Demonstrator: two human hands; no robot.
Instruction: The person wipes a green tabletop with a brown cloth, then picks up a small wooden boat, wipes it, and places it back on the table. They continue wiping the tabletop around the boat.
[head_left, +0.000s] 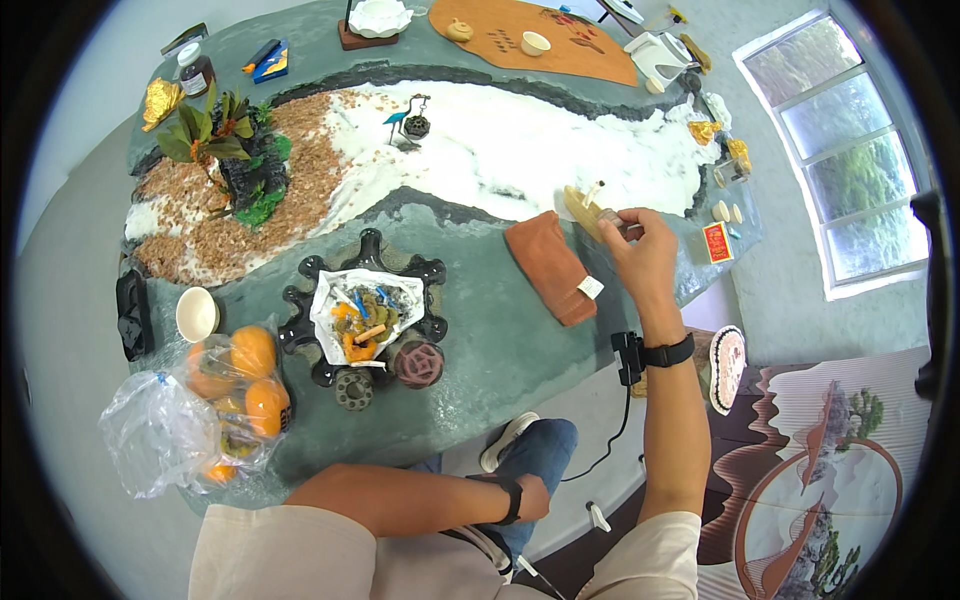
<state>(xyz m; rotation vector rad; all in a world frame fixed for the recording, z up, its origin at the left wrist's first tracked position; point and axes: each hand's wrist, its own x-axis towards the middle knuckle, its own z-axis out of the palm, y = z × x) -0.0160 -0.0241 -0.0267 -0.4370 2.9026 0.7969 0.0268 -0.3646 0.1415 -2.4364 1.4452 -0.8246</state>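
My right hand has thumb and fingertips closed on the near end of a small boat-shaped ornament. The ornament is tan, with a small white figure standing on it and a brownish rounded part under my fingertips. It is at the near edge of the white sand bed. Just left of it, a folded orange-brown cloth with a white tag lies on the grey-green table. My left hand rests by my jean-clad leg, its fingers hidden from view.
A black ashtray-like stand holds white paper with peels and cigarette butts. Bagged oranges and a cream cup are at left. A crane figurine stands in the sand. A red matchbox lies at right. A cable hangs below my right wrist.
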